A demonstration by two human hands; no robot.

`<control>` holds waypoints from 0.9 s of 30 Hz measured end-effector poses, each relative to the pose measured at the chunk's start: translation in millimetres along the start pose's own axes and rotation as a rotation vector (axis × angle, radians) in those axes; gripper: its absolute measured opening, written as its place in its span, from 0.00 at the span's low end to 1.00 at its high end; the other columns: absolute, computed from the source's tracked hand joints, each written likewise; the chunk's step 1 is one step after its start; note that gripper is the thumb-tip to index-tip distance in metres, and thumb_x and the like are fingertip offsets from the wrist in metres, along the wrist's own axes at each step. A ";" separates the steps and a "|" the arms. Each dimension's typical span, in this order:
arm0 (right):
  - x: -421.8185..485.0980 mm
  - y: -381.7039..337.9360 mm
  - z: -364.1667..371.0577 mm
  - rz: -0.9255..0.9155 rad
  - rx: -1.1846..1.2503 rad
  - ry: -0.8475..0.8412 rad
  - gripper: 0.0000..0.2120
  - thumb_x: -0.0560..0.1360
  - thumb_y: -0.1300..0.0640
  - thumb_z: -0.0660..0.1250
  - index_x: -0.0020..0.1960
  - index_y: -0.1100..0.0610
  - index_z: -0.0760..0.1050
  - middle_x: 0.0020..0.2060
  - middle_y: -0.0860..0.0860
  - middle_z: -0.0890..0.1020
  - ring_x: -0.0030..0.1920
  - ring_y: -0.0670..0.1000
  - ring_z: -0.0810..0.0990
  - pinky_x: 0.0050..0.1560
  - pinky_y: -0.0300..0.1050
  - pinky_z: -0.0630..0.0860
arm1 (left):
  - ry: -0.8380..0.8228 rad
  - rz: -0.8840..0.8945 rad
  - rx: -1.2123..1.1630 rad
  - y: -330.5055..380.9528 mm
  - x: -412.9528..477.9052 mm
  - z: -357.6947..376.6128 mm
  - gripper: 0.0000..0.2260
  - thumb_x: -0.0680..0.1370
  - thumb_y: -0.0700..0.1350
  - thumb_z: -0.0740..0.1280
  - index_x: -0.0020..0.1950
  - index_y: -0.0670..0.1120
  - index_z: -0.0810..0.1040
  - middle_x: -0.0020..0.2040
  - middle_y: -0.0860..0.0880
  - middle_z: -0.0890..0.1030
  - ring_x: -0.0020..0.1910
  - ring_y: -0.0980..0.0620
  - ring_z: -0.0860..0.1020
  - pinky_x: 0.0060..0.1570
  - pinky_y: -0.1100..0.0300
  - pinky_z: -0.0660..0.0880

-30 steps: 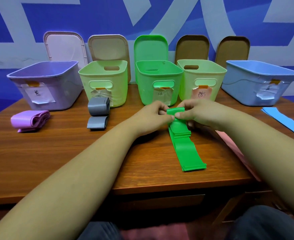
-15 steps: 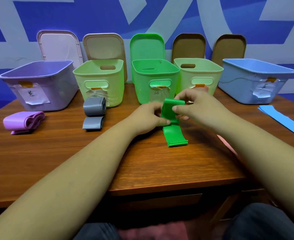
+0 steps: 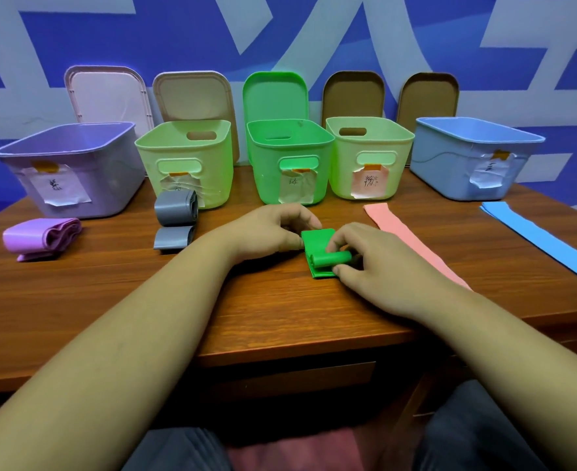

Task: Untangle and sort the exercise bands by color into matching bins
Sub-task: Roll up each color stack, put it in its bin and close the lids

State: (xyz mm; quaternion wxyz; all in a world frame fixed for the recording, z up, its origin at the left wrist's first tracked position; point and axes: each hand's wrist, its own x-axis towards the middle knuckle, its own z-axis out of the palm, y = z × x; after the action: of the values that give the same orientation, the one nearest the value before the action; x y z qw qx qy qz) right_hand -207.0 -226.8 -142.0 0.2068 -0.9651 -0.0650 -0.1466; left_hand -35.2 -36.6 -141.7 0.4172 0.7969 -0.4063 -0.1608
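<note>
A green band (image 3: 317,249) lies folded into a small packet on the wooden table (image 3: 280,311), in front of the green bin (image 3: 289,158). My left hand (image 3: 270,229) pinches its left edge. My right hand (image 3: 372,263) curls round its rolled near end from the right. A pink band (image 3: 402,232) lies flat to the right, a blue band (image 3: 538,239) further right. Two folded grey bands (image 3: 175,219) sit before the left pale-green bin (image 3: 188,161). A bunched purple band (image 3: 42,236) lies by the purple bin (image 3: 69,164).
Another pale-green bin (image 3: 368,154) with a pink label and a light-blue bin (image 3: 474,154) complete the row. Several lids (image 3: 273,93) lean on the blue wall behind. The table's front edge runs just under my forearms.
The long green band has been folded up toward the bins into a short packet. Both hands came down onto it on the table. The pink band is now uncovered.
</note>
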 end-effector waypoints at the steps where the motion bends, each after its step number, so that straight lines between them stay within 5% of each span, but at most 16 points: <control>1: -2.4 0.7 1.5 -0.012 -0.006 -0.006 0.12 0.78 0.53 0.73 0.59 0.45 0.76 0.54 0.42 0.78 0.51 0.44 0.77 0.54 0.47 0.75 | -0.001 -0.011 -0.016 3.1 -2.0 0.0 0.16 0.79 0.36 0.69 0.61 0.54 0.83 0.54 0.57 0.85 0.50 0.59 0.82 0.53 0.60 0.76; 4: -9.5 1.5 5.8 -0.047 -0.011 -0.022 0.11 0.79 0.50 0.72 0.60 0.44 0.75 0.55 0.41 0.77 0.52 0.45 0.77 0.56 0.50 0.77 | 0.044 -0.043 0.023 9.9 -3.8 1.1 0.12 0.78 0.47 0.68 0.58 0.59 0.84 0.57 0.58 0.85 0.59 0.50 0.82 0.61 0.50 0.77; 7: -16.1 1.6 9.4 -0.052 -0.018 -0.014 0.10 0.80 0.47 0.70 0.60 0.43 0.75 0.56 0.40 0.78 0.55 0.46 0.76 0.58 0.53 0.77 | 0.078 -0.062 0.061 10.8 -3.0 5.4 0.09 0.79 0.53 0.74 0.59 0.57 0.83 0.57 0.55 0.85 0.56 0.57 0.82 0.58 0.58 0.77; 11: -19.2 2.6 10.6 -0.034 0.010 0.015 0.10 0.81 0.47 0.69 0.62 0.43 0.78 0.58 0.39 0.80 0.57 0.45 0.77 0.60 0.52 0.77 | 0.112 -0.078 0.024 10.8 1.4 9.7 0.13 0.76 0.49 0.79 0.59 0.54 0.84 0.53 0.52 0.84 0.49 0.61 0.81 0.51 0.66 0.74; 16: -19.1 1.7 11.6 -0.022 0.013 0.026 0.16 0.81 0.47 0.69 0.69 0.44 0.77 0.65 0.40 0.79 0.64 0.45 0.77 0.67 0.52 0.75 | 0.179 -0.119 -0.085 10.1 3.4 10.2 0.13 0.75 0.43 0.79 0.59 0.51 0.85 0.52 0.51 0.84 0.49 0.58 0.82 0.54 0.65 0.76; 20: -15.6 0.1 10.3 -0.011 -0.051 -0.061 0.28 0.82 0.43 0.66 0.81 0.40 0.65 0.80 0.38 0.67 0.76 0.46 0.68 0.78 0.54 0.67 | 0.371 -0.139 -0.067 8.1 8.2 7.6 0.11 0.75 0.45 0.80 0.56 0.52 0.85 0.52 0.52 0.85 0.51 0.54 0.82 0.57 0.60 0.77; 27: -8.3 -4.6 12.6 0.050 -0.184 -0.173 0.33 0.84 0.36 0.57 0.86 0.40 0.51 0.85 0.37 0.53 0.81 0.51 0.59 0.80 0.56 0.59 | 0.490 -0.167 0.022 2.9 21.3 8.2 0.09 0.77 0.47 0.78 0.56 0.53 0.87 0.55 0.53 0.86 0.57 0.51 0.82 0.64 0.55 0.76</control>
State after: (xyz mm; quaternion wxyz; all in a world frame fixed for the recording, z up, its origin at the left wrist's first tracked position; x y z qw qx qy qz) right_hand -212.4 -217.8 -153.8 0.1147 -0.9904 -0.0448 -0.0628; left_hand -28.4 -58.6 -142.6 0.4798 0.8473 -0.2277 0.0075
